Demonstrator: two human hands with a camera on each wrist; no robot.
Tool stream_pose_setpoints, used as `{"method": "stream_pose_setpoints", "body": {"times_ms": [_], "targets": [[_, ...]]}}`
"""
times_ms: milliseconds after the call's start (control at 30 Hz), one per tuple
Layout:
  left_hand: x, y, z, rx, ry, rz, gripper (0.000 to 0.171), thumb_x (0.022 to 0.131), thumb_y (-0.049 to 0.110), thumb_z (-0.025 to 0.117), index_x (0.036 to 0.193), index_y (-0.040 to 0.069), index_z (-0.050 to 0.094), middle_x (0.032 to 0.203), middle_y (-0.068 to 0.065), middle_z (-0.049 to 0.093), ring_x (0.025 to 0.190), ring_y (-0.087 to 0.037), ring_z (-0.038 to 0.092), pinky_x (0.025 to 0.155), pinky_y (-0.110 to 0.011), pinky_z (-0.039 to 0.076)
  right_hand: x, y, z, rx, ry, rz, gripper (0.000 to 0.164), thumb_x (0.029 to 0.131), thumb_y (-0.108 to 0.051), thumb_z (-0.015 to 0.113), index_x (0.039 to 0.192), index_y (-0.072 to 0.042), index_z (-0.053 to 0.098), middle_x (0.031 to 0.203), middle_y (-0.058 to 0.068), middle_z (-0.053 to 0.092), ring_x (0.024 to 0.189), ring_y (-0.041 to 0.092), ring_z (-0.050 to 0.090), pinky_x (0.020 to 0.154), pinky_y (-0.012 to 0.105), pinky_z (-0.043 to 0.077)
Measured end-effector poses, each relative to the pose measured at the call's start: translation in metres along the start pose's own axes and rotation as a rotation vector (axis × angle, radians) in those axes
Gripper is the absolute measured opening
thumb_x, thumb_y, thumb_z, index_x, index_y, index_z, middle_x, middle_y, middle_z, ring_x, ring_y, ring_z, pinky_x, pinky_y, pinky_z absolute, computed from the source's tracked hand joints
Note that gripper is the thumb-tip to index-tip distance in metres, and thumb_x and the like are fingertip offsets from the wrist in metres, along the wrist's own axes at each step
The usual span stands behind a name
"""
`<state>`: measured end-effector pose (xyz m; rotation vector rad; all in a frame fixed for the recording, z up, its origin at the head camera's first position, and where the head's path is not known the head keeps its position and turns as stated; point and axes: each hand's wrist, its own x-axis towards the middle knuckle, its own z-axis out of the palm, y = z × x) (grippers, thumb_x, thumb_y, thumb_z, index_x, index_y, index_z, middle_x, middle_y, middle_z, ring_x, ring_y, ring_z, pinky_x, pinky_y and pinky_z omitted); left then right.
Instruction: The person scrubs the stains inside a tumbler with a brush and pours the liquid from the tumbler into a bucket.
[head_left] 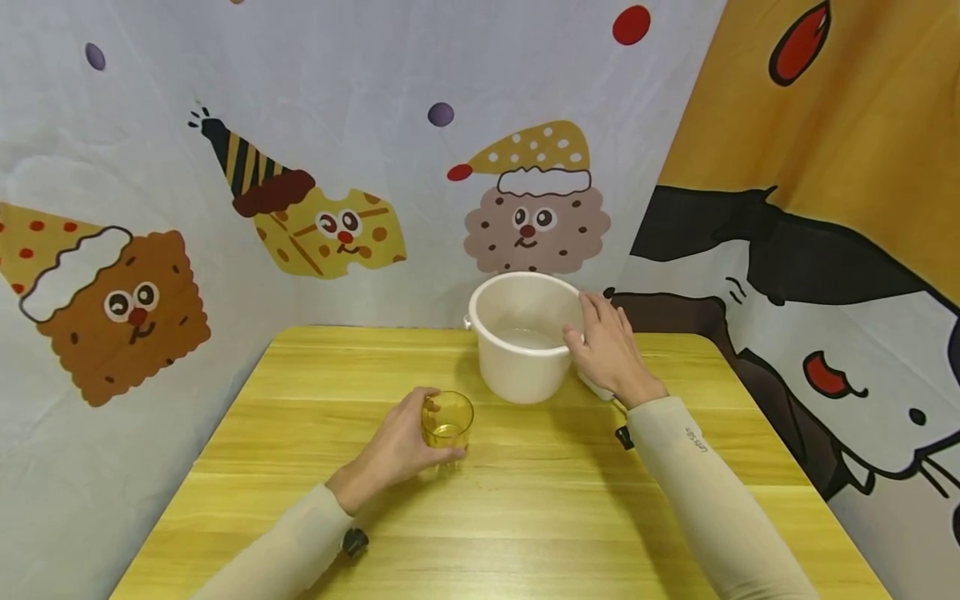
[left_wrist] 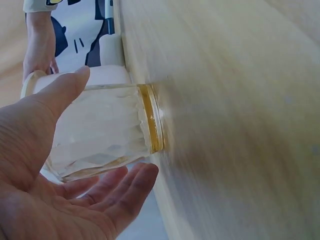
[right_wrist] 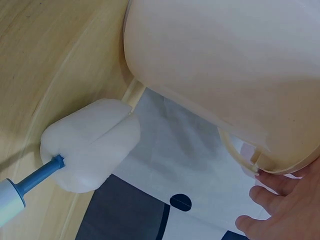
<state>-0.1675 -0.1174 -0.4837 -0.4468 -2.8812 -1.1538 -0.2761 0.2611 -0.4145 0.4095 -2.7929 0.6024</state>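
An amber drinking glass point(head_left: 448, 421) stands upright on the wooden table, left of centre. My left hand point(head_left: 397, 442) wraps loosely around it, thumb on the near side and fingers on the far side. In the left wrist view the thumb lies along one side of the faceted glass point(left_wrist: 105, 125), with curved fingers opposite. Further back stands a white bucket point(head_left: 517, 367). My right hand point(head_left: 611, 350) holds its right rim, thumb over the inner side. Several fingertips show outside the rim by the bucket's handle point(right_wrist: 232, 152) in the right wrist view.
A white sponge brush point(right_wrist: 92, 142) with a blue neck lies right of the bucket, partly hidden under my right wrist in the head view. Behind the table point(head_left: 525, 517) hangs a cloth backdrop point(head_left: 360, 67) with cartoon figures, close to the bucket.
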Motion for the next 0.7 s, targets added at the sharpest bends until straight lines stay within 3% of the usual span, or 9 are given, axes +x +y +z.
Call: {"method": "stream_pose_setpoints", "body": {"times_ms": [233,433,700], "targets": [[-0.003,-0.002,-0.010,0.032,-0.010,-0.003,0.110,0.082,0.048,0.109,0.166,0.007,0.052,0.157,-0.018,0.068,0.138,-0.038,0.073,0.116,-0.059,0.065,-0.006,0.001,-0.002,0.008,0.005,-0.004,0.086,0.123,-0.058,0.038,0.183,0.002,0.025,0.190,0.028,0.028,0.179,0.051,0.025,0.145,0.078,0.012],[-0.003,-0.004,-0.021,0.007,-0.024,0.008,0.110,0.082,0.052,0.108,0.168,0.011,0.053,0.158,-0.015,0.067,0.140,-0.036,0.072,0.115,-0.058,0.065,-0.014,0.002,-0.003,0.018,0.007,-0.017,0.089,0.123,-0.064,0.034,0.184,0.000,0.023,0.192,0.024,0.026,0.179,0.049,0.026,0.146,0.077,0.012],[-0.005,-0.012,-0.039,0.040,-0.020,0.052,0.106,0.085,0.053,0.106,0.169,0.013,0.054,0.162,-0.013,0.065,0.144,-0.038,0.068,0.118,-0.062,0.062,-0.032,0.009,-0.003,0.026,-0.002,-0.041,0.091,0.122,-0.065,0.042,0.186,-0.005,0.020,0.192,0.025,0.027,0.179,0.050,0.025,0.145,0.078,0.012]]}}
